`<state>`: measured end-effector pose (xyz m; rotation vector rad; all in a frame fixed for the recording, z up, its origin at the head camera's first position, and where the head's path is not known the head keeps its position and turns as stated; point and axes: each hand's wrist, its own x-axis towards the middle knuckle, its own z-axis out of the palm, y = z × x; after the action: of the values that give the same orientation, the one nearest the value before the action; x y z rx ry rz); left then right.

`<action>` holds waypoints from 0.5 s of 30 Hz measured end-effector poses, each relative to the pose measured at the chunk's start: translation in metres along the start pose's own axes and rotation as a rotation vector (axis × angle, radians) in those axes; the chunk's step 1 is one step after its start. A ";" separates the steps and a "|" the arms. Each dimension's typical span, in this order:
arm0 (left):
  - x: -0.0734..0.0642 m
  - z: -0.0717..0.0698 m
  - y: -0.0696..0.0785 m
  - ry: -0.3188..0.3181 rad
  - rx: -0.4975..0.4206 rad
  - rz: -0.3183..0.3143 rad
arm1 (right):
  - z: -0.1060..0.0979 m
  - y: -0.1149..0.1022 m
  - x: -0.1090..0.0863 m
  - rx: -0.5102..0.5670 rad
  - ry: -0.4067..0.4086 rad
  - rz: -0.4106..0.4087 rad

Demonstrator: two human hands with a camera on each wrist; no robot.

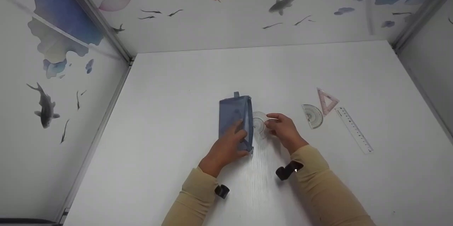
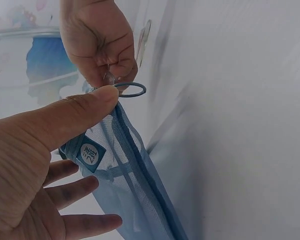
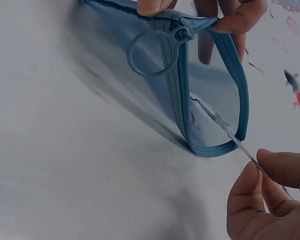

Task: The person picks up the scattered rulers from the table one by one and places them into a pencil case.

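Note:
My left hand [image 1: 223, 148] grips a blue mesh zip pouch [image 1: 228, 113], thumb and fingers at its mouth rim. In the right wrist view the pouch mouth gapes, with a zipper ring [image 3: 129, 55] hanging by the left thumb. My right hand [image 1: 286, 132] pinches a clear plastic drawing template [image 1: 259, 124] with a curved, protractor-like scale. Seen edge-on from the right wrist, the template [image 3: 221, 121] slants through the mouth, its far end inside the pouch. A small label [image 2: 90, 156] shows on the mesh in the left wrist view.
To the right of my right hand lie a clear half-round protractor [image 1: 315, 117], a pink triangular set square [image 1: 332, 105] and a clear straight ruler [image 1: 355, 130] on the white table [image 1: 170, 113]. Walls printed with fish stand at the back and sides.

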<state>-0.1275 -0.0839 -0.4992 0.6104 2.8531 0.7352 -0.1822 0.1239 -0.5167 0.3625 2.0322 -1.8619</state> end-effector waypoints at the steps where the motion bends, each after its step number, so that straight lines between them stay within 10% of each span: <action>1: 0.000 0.000 0.000 0.000 -0.003 0.002 | 0.002 0.000 0.000 0.003 -0.003 -0.002; 15: 0.001 -0.001 -0.001 -0.017 -0.014 -0.013 | 0.018 0.000 0.001 0.025 0.002 0.027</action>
<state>-0.1287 -0.0844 -0.4987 0.5928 2.8311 0.7443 -0.1815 0.1058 -0.5187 0.3968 1.9972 -1.8740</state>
